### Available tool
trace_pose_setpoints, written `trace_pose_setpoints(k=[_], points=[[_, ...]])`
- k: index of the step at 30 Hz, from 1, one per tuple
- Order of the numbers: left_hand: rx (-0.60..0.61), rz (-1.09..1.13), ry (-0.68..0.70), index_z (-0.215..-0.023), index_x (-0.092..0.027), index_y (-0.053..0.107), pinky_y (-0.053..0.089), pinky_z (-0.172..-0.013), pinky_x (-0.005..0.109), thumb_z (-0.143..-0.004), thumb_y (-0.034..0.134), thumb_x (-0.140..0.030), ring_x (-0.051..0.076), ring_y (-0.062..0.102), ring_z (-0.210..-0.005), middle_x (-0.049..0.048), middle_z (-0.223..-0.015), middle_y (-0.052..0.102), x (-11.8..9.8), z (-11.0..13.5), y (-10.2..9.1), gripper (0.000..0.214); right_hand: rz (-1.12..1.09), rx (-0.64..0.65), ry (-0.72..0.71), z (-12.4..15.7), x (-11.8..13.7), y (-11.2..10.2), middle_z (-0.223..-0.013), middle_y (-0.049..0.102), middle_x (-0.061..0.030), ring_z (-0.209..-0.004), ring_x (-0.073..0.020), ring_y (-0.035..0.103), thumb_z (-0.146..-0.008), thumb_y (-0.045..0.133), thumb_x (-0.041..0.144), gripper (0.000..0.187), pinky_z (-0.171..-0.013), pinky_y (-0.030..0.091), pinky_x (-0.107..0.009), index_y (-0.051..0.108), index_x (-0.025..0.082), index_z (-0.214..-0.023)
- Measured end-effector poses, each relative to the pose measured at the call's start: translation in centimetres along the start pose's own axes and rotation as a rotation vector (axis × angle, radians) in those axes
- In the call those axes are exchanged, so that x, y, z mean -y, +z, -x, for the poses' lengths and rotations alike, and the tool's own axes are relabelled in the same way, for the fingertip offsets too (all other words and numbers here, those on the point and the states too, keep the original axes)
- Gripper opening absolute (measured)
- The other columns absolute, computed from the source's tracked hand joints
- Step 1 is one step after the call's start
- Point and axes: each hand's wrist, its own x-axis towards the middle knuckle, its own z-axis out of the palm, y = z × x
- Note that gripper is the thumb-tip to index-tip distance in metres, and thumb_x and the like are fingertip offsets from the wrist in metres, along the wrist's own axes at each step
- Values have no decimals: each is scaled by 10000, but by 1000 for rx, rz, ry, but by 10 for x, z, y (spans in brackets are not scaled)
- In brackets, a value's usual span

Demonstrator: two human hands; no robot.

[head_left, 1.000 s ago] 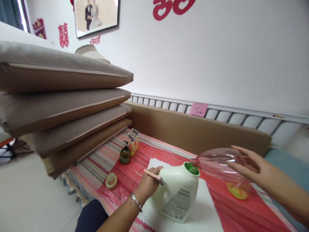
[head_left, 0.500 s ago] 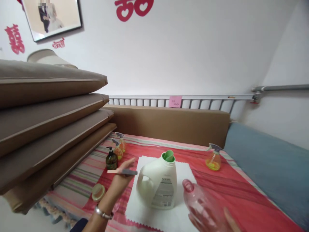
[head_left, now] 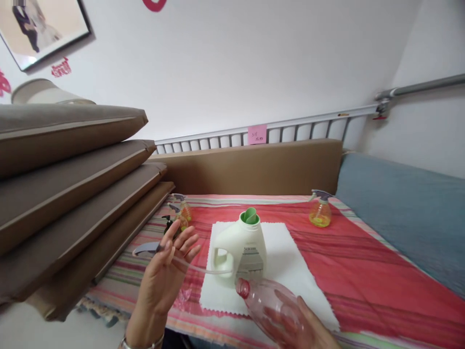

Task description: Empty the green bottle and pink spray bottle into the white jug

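My left hand [head_left: 165,271] is palm up, its thumb and finger closed on a spray trigger head [head_left: 146,248]; its other fingers are loosely spread. The head's clear dip tube [head_left: 207,270] points right, passing in front of a white detergent jug [head_left: 250,249]. A transparent pink bottle [head_left: 271,310] lies tilted in my right hand [head_left: 314,327], which grips its body. The bottle's open neck faces left, towards the tube's end but apart from it. The jug stands upright, its mouth showing a green pouring spout [head_left: 250,216].
A white scalloped mat [head_left: 294,247] lies under the jug on a red striped cloth [head_left: 363,257]. One spray bottle [head_left: 320,211] stands at back right; others [head_left: 185,209] and a dark pump bottle [head_left: 167,224] stand left. Stacked cushions [head_left: 72,189] rise at left, a blue panel [head_left: 403,208] at right.
My left hand has turned palm up, and the trigger head with its tube now points right. My right hand has brought the pink bottle leftward, more level, in front of the jug. The view has tilted.
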Motion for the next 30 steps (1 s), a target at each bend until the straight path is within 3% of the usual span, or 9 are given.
trace_pose_setpoints(k=[3, 7, 16, 22, 25, 30], points=[[5, 11, -29, -1172, -312, 546, 499, -873, 379, -789, 530, -364, 208, 627, -992, 25, -1089, 677, -1, 2, 1, 387, 7, -21, -6, 0, 3, -9, -999, 707, -53, -923, -268, 660, -766, 613, 478, 759, -634, 489, -316, 192, 368, -1387], [56, 1, -59, -1183, -313, 532, 498, -876, 394, -785, 537, -372, 220, 622, -999, 24, -1090, 675, 1, 5, 7, 402, 4, 20, 27, -4, 6, -14, -1059, 689, -48, -982, -296, 637, -720, 650, 511, 839, -647, 481, -325, 147, 413, -1384], [157, 97, -127, -1173, -261, 542, 484, -857, 378, -753, 604, -328, 237, 626, -986, 64, -1097, 675, 6, 11, 21, 430, 2, 56, 22, -5, 5, -12, -1077, 679, -95, -975, -313, 637, -755, 583, 563, 856, -721, 483, -386, 70, 366, -1411], [158, 101, -194, -1138, -174, 580, 393, -925, 417, -767, 620, -309, 287, 579, -1066, 138, -1084, 675, 38, 21, 42, 397, -43, 34, -15, -8, -18, 19, -1114, 655, -90, -1000, -319, 623, -710, 690, 464, 829, -771, 489, -433, 212, 381, -1382], [118, 77, -212, -1125, -156, 594, 348, -959, 429, -788, 606, -333, 288, 567, -1086, 155, -1082, 678, 52, 25, 46, 381, -136, 33, -49, -10, -30, 30, -1052, 679, -53, -984, -320, 629, -646, 750, 449, 734, -804, 480, -456, 382, 382, -1277], [105, 96, -182, -1022, -147, 649, 376, -930, 431, -781, 609, -379, 284, 618, -991, 150, -1014, 705, 55, 23, 45, 336, -100, 80, -79, -18, -38, 27, -995, 694, -14, -975, -299, 635, -591, 803, 387, 500, -872, 439, -517, 584, 347, -1038]])
